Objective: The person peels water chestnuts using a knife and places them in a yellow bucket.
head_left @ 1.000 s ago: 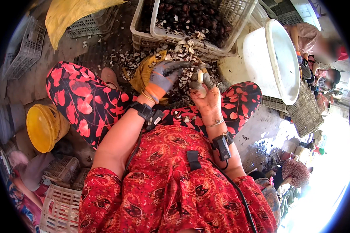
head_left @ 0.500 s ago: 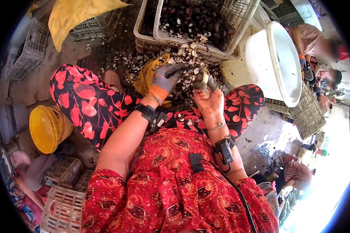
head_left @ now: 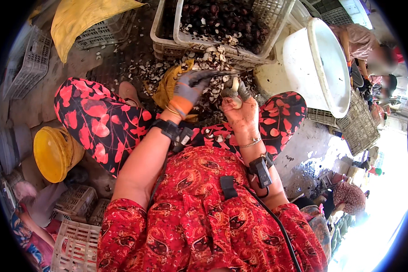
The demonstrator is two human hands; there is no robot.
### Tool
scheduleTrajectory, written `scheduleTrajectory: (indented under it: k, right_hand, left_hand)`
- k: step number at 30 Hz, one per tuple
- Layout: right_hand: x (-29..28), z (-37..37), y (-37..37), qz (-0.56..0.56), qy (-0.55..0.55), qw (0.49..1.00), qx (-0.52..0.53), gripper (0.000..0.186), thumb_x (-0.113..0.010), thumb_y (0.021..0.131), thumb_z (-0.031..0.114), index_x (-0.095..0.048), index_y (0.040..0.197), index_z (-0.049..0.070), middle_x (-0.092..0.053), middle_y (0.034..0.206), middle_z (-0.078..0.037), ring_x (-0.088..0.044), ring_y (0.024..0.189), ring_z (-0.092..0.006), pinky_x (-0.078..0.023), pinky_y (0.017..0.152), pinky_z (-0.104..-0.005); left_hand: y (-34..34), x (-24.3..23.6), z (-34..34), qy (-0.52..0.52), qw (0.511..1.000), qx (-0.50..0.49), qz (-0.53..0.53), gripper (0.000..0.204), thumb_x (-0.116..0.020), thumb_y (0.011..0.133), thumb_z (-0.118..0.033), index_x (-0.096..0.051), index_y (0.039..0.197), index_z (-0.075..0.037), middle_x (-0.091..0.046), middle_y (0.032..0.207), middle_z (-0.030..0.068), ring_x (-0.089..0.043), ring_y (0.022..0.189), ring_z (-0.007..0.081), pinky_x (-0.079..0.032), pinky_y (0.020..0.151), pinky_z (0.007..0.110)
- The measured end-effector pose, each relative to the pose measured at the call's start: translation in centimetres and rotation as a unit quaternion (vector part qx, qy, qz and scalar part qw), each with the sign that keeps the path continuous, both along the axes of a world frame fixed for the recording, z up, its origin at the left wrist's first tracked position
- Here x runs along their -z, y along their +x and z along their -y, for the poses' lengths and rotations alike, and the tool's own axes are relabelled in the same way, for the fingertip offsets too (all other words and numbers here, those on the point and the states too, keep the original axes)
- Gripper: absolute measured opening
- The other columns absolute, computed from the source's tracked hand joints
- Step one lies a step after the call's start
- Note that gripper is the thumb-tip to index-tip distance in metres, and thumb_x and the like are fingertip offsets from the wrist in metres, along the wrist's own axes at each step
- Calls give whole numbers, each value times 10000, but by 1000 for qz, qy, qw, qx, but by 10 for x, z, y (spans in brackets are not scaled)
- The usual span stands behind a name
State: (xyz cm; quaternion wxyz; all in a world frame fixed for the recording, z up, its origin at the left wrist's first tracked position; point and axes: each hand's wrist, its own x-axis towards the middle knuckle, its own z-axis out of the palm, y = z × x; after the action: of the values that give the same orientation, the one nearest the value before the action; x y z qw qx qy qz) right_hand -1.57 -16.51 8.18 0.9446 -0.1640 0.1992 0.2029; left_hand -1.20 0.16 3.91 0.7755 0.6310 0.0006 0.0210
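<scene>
Shell-strewn ground by crate [head_left: 167,43]: L hand [head_left: 192,88], gloved, now raised w/ blade to shell [head_left: 233,93] clenched in R hand [head_left: 242,115]; prying underway.

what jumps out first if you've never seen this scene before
First, the two hands at the centre: the left hand in a grey and orange glove, and the bare right hand gripping a pale shell. Just beyond them stands a white plastic crate full of dark shellfish, with broken shells heaped in front of it. A big white tub sits to the right, a yellow bucket to the left.
</scene>
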Motion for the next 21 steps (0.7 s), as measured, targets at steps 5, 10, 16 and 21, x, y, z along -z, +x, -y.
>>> scheduleTrajectory:
  k: [5,10,16,21]
  right_hand:
    - [-2,0,-12,37,-215,975,45,276,-443,844,28,-538,1103,42,-588,1026,-88,-582,810,-192,-492,552,-277]
    - [-8,-2,-18,60,-341,936,60,250,-421,869,66,-484,1111,80,-553,1113,-93,-571,857,-226,-517,713,-375]
    - [-15,-6,-19,-24,-354,929,110,200,-409,897,108,-493,1075,71,-554,1042,-88,-568,876,-239,-531,676,-393]
    - [-16,-5,-18,-15,-359,927,111,205,-389,906,141,-502,1058,65,-564,1040,-90,-570,876,-230,-527,649,-376]
  left_hand:
    - [-8,-37,6,264,936,-44,228,275,-635,744,-36,-676,1010,-95,-648,876,101,-589,818,280,-468,762,358]
    - [-1,-19,-9,307,931,-35,194,306,-623,725,-17,-684,1004,-128,-624,868,91,-571,826,300,-464,759,367]
    - [-6,-22,-2,325,928,-49,175,309,-614,741,-16,-687,1013,-143,-624,855,94,-578,784,281,-472,717,362]
    - [-6,-33,0,340,907,-53,244,273,-616,746,-36,-690,984,-146,-637,845,91,-574,793,267,-459,734,352]
